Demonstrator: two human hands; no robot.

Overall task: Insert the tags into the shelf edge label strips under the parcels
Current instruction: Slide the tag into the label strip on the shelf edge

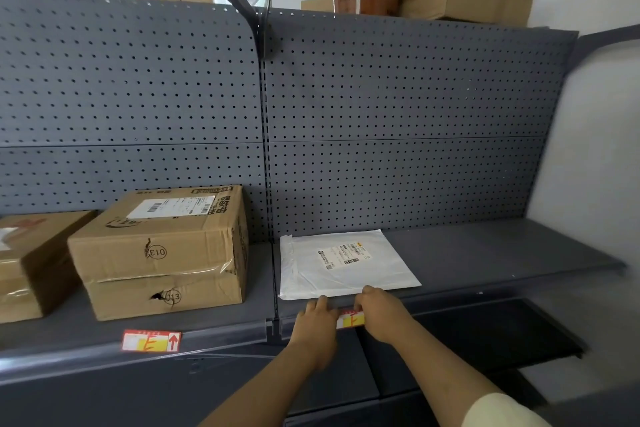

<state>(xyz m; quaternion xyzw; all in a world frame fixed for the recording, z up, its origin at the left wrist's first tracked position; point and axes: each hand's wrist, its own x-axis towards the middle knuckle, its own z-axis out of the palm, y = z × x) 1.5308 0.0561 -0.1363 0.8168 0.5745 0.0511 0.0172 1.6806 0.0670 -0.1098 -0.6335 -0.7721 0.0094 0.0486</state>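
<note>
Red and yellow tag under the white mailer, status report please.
Left hand and right hand both pressing the red and yellow paper tag into the grey shelf edge strip. White plastic mailer directly above. Nothing in the way.

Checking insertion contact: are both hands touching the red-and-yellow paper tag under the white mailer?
Touching. Head view: left hand and right hand cover opposite ends of the red-and-yellow paper tag.
</note>
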